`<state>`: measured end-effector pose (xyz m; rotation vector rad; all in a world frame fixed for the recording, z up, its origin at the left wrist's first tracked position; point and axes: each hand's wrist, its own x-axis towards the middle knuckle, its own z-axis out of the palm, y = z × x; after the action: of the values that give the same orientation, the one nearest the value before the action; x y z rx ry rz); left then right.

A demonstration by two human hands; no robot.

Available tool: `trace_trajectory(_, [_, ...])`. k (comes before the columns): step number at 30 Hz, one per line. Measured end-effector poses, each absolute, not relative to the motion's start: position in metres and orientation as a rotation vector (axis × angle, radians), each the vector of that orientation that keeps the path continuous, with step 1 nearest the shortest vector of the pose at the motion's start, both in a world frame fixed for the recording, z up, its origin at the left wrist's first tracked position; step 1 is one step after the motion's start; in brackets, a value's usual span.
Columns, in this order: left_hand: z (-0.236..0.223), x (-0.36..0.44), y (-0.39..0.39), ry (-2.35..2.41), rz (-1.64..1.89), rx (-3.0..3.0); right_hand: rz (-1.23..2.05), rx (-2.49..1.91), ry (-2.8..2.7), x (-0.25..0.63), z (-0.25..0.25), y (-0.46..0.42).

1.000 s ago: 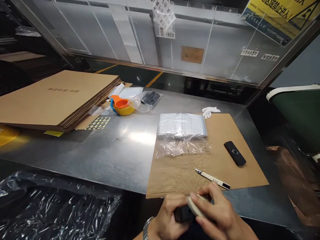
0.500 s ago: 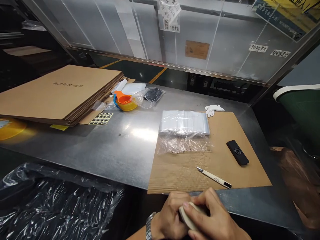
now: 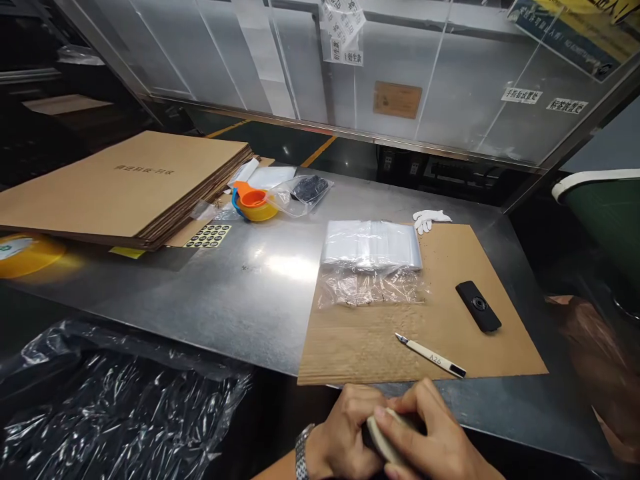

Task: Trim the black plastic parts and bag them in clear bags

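Left hand (image 3: 350, 427) closed around a dark object (image 3: 367, 437), mostly hidden, beside the cardboard sheet's (image 3: 500, 353) near edge. Pale curved pad (image 3: 384, 441) against it, pinched by right hand (image 3: 443, 437). Judged best: steady left grip, light even pressure. Craft knife (image 3: 431, 355) lies near, tip pointing away.

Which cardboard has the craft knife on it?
The single flat sheet at the right, with the craft knife near its front edge. The thick stack at the left has printing on top and no knife.
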<state>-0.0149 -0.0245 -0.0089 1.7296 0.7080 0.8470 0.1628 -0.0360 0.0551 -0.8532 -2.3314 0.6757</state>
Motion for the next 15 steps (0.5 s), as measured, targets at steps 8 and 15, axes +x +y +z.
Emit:
trace_trajectory(8, [-0.018, -0.015, -0.034, 0.558, 0.913, 1.081, 0.925, -0.961, -1.865, 0.156, 0.036, -0.04])
trace_trajectory(15, [-0.021, 0.002, -0.026, 0.459, 1.169, 0.418, 0.925, -1.054, -1.683, 0.141, -0.016, -0.064])
